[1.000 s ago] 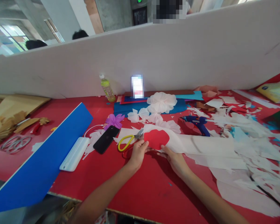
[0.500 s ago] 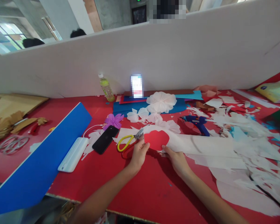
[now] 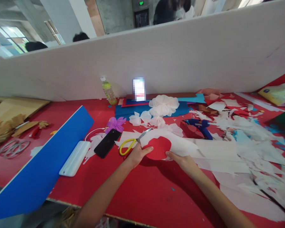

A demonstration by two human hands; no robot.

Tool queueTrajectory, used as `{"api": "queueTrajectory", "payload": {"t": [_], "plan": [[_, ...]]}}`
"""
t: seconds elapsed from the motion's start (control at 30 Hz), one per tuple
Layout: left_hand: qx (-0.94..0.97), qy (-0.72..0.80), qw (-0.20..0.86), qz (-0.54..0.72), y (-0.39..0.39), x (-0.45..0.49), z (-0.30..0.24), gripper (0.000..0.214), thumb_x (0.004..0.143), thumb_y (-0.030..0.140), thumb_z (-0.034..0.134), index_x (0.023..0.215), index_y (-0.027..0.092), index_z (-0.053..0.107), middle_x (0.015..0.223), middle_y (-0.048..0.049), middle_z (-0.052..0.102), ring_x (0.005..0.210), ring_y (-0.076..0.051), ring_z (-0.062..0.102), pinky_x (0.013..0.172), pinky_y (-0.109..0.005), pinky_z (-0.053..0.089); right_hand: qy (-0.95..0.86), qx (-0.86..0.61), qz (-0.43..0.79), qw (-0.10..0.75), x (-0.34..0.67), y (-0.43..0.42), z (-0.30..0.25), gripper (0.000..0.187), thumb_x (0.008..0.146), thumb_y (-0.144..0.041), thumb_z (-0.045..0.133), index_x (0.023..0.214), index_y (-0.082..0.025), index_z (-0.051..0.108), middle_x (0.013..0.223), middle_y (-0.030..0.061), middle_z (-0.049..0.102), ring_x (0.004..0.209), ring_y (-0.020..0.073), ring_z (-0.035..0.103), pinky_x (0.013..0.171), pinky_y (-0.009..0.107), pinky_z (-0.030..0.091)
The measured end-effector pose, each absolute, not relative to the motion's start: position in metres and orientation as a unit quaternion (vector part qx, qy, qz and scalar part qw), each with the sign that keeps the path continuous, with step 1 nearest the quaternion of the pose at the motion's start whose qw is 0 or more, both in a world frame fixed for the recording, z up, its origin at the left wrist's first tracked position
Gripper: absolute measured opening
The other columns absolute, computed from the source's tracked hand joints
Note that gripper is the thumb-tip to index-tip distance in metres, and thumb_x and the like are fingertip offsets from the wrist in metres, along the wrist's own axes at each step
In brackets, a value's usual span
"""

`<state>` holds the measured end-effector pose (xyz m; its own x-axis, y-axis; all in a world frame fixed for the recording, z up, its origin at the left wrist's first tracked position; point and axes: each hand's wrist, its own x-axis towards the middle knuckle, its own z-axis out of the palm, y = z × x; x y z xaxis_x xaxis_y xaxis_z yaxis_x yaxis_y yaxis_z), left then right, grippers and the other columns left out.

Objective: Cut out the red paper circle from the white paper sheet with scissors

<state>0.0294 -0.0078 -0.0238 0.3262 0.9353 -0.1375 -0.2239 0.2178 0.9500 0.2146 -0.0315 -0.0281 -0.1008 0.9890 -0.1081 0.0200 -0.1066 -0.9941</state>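
Writing: none legible. The bottle point(image 3: 108, 91) label and the lit phone screen point(image 3: 139, 89) by the partition point(image 3: 180, 60) are too blurred to read. Green sign high up at the back, unreadable.

Red cutout point(image 3: 158, 147): lies on the white sheet point(image 3: 204, 148), centre of the red table point(image 3: 144, 190), between both hands.

Left hand point(image 3: 136, 155): thumb tip on the cutout's left edge, fingers curled beneath; pinch on the edge, narrow. Scissors point(image 3: 130, 144) with yellow handles lie just beside it, touching the knuckles or nearly so; cannot tell which.

Right hand point(image 3: 184, 160): fingertips on the cutout's lower right edge, hand flat and low. Whether it pinches or only presses, cannot tell.

Vs 0.5 s ago: cutout sits lower and flatter against the sheet; both hands have drawn slightly nearer the body. Left thumb now lies across the edge instead of pointing up. Scissors unmoved.

Surroundings: black phone point(image 3: 107, 143) and white power bank point(image 3: 75, 158) left of the scissors; blue board point(image 3: 42, 164) further left. Purple flower point(image 3: 115, 123) and white flowers point(image 3: 163, 105) behind. Blue glue gun point(image 3: 200, 125) to the right, amid white scraps point(image 3: 251, 139).
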Motion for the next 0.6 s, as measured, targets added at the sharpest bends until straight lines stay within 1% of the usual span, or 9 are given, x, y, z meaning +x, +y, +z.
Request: {"api": "queueTrajectory", "payload": {"t": [0.07, 0.13, 0.2, 0.27, 0.33, 0.4, 0.47, 0.53, 0.6], "plan": [[0.502, 0.414, 0.638, 0.411, -0.008, 0.029, -0.024, 0.034, 0.07, 0.032, 0.067, 0.098, 0.014, 0.064, 0.093, -0.0091, 0.068, 0.099, -0.026, 0.058, 0.089, -0.039, 0.044, -0.476, -0.505, 0.562, 0.45, 0.215, -0.029, -0.031, 0.019, 0.067, -0.037, 0.065, 0.079, -0.024, 0.069, 0.092, 0.0031, 0.071, 0.095, 0.0254, 0.061, 0.086, 0.038, 0.047], [0.538, 0.428, 0.603, 0.404, -0.007, 0.029, -0.026, 0.031, 0.071, 0.034, 0.066, 0.095, 0.015, 0.065, 0.096, -0.0081, 0.068, 0.1, -0.026, 0.058, 0.09, -0.039, 0.043, -0.444, -0.506, 0.592, 0.443, 0.214, -0.027, -0.034, 0.028, 0.065, -0.038, 0.067, 0.087, -0.022, 0.069, 0.099, 0.0044, 0.07, 0.093, 0.0264, 0.063, 0.08, 0.038, 0.051], [0.562, 0.435, 0.574, 0.408, -0.007, 0.03, -0.028, 0.031, 0.072, 0.035, 0.064, 0.096, 0.015, 0.065, 0.099, -0.0073, 0.068, 0.099, -0.025, 0.058, 0.091, -0.038, 0.043, -0.424, -0.513, 0.612, 0.427, 0.214, -0.027, -0.034, 0.037, 0.064, -0.039, 0.067, 0.094, -0.019, 0.067, 0.099, 0.0062, 0.07, 0.087, 0.0268, 0.065, 0.075, 0.038, 0.053], [0.573, 0.435, 0.563, 0.407, -0.007, 0.029, -0.028, 0.033, 0.073, 0.035, 0.063, 0.098, 0.014, 0.065, 0.099, -0.0072, 0.068, 0.097, -0.024, 0.059, 0.089, -0.037, 0.043, -0.433, -0.514, 0.611, 0.419, 0.215, -0.028, -0.03, 0.041, 0.064, -0.039, 0.066, 0.099, -0.017, 0.066, 0.098, 0.0066, 0.07, 0.086, 0.0266, 0.065, 0.075, 0.038, 0.053], [0.567, 0.431, 0.576, 0.401, -0.007, 0.026, -0.027, 0.036, 0.072, 0.034, 0.064, 0.102, 0.014, 0.063, 0.098, -0.0073, 0.067, 0.094, -0.023, 0.06, 0.085, -0.034, 0.045, -0.46, -0.518, 0.596, 0.406, 0.217, -0.029, -0.024, 0.04, 0.065, -0.039, 0.066, 0.099, -0.018, 0.066, 0.101, 0.0059, 0.069, 0.089, 0.0266, 0.064, 0.08, 0.038, 0.051], [0.551, 0.421, 0.602, 0.395, -0.004, 0.021, -0.026, 0.038, 0.071, 0.034, 0.066, 0.102, 0.013, 0.062, 0.096, -0.0072, 0.067, 0.088, -0.022, 0.061, 0.08, -0.032, 0.046, -0.489, -0.528, 0.584, 0.374, 0.22, -0.029, -0.021, 0.037, 0.067, -0.039, 0.064, 0.098, -0.018, 0.067, 0.102, 0.0056, 0.069, 0.091, 0.027, 0.063, 0.081, 0.038, 0.05], [0.54, 0.412, 0.621, 0.391, 0.0, 0.014, -0.026, 0.038, 0.069, 0.035, 0.068, 0.098, 0.012, 0.064, 0.09, -0.0066, 0.067, 0.08, -0.02, 0.06, 0.074, -0.03, 0.046, -0.521, -0.523, 0.576, 0.35, 0.223, -0.028, -0.022, 0.034, 0.069, -0.041, 0.061, 0.094, -0.018, 0.067, 0.099, 0.0057, 0.069, 0.091, 0.0266, 0.063, 0.081, 0.038, 0.049], [0.535, 0.411, 0.624, 0.395, 0.005, 0.007, -0.026, 0.039, 0.066, 0.036, 0.07, 0.096, 0.011, 0.065, 0.082, -0.0058, 0.066, 0.073, -0.017, 0.059, 0.068, -0.027, 0.044, -0.555, -0.504, 0.567, 0.342, 0.225, -0.026, -0.026, 0.031, 0.071, -0.041, 0.059, 0.089, -0.018, 0.067, 0.096, 0.0057, 0.07, 0.09, 0.0255, 0.062, 0.082, 0.037, 0.048], [0.519, 0.415, 0.624, 0.411, 0.011, 0.0, -0.026, 0.045, 0.065, 0.036, 0.071, 0.101, 0.01, 0.064, 0.079, -0.0055, 0.065, 0.071, -0.016, 0.057, 0.066, -0.025, 0.043, -0.578, -0.491, 0.558, 0.336, 0.227, -0.025, -0.031, 0.03, 0.072, -0.041, 0.058, 0.088, -0.017, 0.067, 0.096, 0.0058, 0.069, 0.089, 0.0246, 0.062, 0.082, 0.037, 0.048]]}}
